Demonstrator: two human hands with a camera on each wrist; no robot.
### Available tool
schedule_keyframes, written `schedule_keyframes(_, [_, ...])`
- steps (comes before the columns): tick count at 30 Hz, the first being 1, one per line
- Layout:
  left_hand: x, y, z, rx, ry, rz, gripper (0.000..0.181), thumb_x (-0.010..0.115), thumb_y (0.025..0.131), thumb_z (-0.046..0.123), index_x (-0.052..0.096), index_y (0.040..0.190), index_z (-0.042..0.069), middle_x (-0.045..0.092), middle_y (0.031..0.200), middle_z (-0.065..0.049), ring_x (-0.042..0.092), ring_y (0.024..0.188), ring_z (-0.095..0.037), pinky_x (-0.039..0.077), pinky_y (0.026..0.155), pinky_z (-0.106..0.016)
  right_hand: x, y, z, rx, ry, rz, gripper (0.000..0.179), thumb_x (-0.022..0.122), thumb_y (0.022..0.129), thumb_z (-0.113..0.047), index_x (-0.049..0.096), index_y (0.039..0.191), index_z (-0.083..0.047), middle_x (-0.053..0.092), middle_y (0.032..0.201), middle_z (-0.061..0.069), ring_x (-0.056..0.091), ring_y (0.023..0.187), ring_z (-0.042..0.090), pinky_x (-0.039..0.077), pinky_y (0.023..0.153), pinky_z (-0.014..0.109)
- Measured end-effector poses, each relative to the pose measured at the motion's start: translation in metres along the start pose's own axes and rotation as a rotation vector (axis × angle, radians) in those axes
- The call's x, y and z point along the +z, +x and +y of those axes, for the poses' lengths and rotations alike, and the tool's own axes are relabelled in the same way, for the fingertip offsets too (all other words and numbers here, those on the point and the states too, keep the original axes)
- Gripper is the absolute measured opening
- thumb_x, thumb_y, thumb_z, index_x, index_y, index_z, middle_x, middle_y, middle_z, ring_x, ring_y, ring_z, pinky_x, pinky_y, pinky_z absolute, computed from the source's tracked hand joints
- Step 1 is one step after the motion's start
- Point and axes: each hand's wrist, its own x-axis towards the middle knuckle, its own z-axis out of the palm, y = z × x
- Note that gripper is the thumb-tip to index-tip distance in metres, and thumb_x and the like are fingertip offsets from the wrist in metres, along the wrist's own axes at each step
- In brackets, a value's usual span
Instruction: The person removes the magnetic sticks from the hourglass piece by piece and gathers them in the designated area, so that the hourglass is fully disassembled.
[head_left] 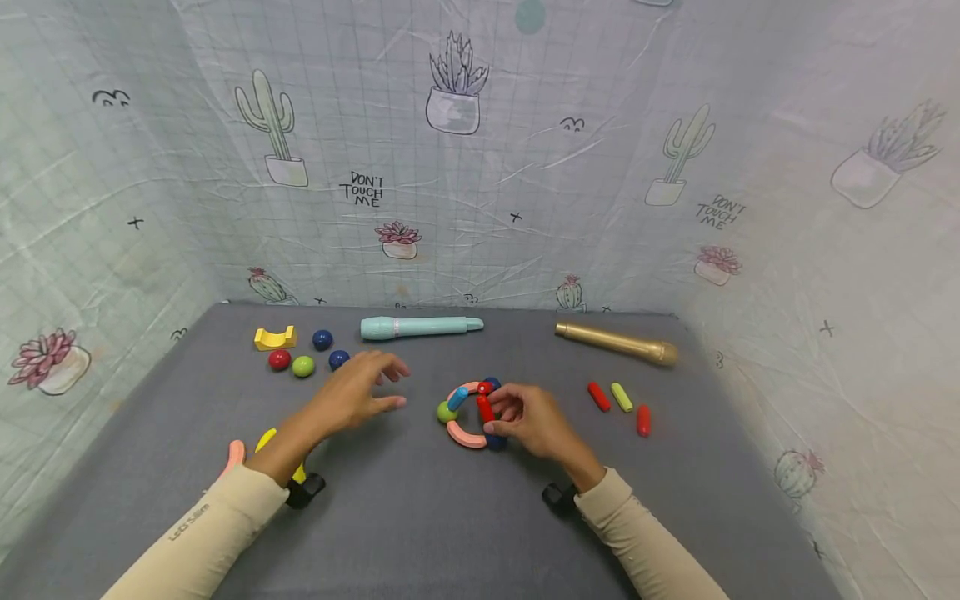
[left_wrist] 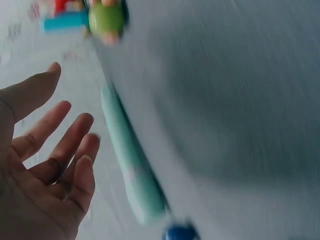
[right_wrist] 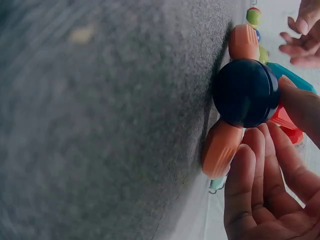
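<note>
A ring of curved salmon pieces joined by balls lies mid-table. Its green ball bears a blue stick that leans up. Beside the ring's near dark blue ball, my right hand pinches a red stick between thumb and fingers. Another red piece shows at the far dark blue ball, partly hidden. My left hand hovers left of the ring with fingers spread and loosely bent, touching nothing; in the left wrist view its palm is bare.
At back left are a yellow curved block, a red ball, another green ball and blue balls. A teal microphone and gold microphone lie behind. Short sticks lie right; curved pieces near my left forearm.
</note>
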Motion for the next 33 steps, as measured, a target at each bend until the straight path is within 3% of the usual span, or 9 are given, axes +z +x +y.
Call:
schedule_keyframes(6, [0.040, 0.020, 0.025, 0.074, -0.090, -0.075, 0.039, 0.087, 0.090, 0.021, 0.071, 0.124, 0.011, 0.073, 0.117, -0.010, 0.070, 0.099, -0.023, 0.057, 0.088, -0.042, 0.002, 0.000, -0.002, -0.010, -0.021, -0.004, 0.029, 0.091, 0.084, -0.014, 0.077, 0.110, -0.010, 0.074, 0.092, 0.000, 0.066, 0.078, 0.008, 0.056, 0.069, 0.022])
schedule_keyframes(12, [0.064, 0.030, 0.031, 0.069, -0.123, -0.058, 0.035, 0.090, 0.087, 0.018, 0.072, 0.115, 0.008, 0.071, 0.107, -0.009, 0.069, 0.087, -0.016, 0.057, 0.081, -0.034, 0.006, -0.001, -0.005, -0.063, -0.060, 0.075, 0.030, 0.093, 0.080, -0.009, 0.075, 0.104, -0.014, 0.074, 0.094, -0.001, 0.070, 0.079, 0.010, 0.058, 0.071, 0.021])
schedule_keyframes(20, [0.070, 0.031, 0.034, 0.015, -0.101, -0.040, 0.032, 0.090, 0.087, 0.017, 0.074, 0.113, 0.008, 0.069, 0.106, -0.009, 0.066, 0.087, -0.017, 0.056, 0.082, -0.035, -0.004, -0.008, -0.004, -0.061, -0.025, 0.210, 0.033, 0.093, 0.081, -0.008, 0.076, 0.109, -0.012, 0.075, 0.094, 0.004, 0.071, 0.081, 0.011, 0.060, 0.073, 0.022])
schedule_keyframes(26, [0.072, 0.031, 0.032, 0.025, -0.110, -0.027, 0.031, 0.090, 0.086, 0.016, 0.075, 0.112, 0.007, 0.068, 0.105, -0.008, 0.065, 0.085, -0.017, 0.055, 0.079, -0.034, -0.038, -0.019, 0.018, 0.027, -0.041, 0.288, 0.035, 0.092, 0.083, -0.008, 0.073, 0.113, -0.009, 0.076, 0.100, 0.008, 0.073, 0.086, 0.017, 0.060, 0.076, 0.022])
schedule_keyframes(33, [0.073, 0.033, 0.031, 0.020, -0.112, -0.041, 0.032, 0.089, 0.088, 0.017, 0.075, 0.114, 0.008, 0.068, 0.106, -0.007, 0.066, 0.087, -0.017, 0.054, 0.081, -0.033, -0.079, -0.030, 0.053, 0.191, -0.197, 0.304, 0.027, 0.092, 0.082, -0.006, 0.074, 0.102, -0.003, 0.080, 0.095, 0.013, 0.077, 0.083, 0.021, 0.061, 0.072, 0.030])
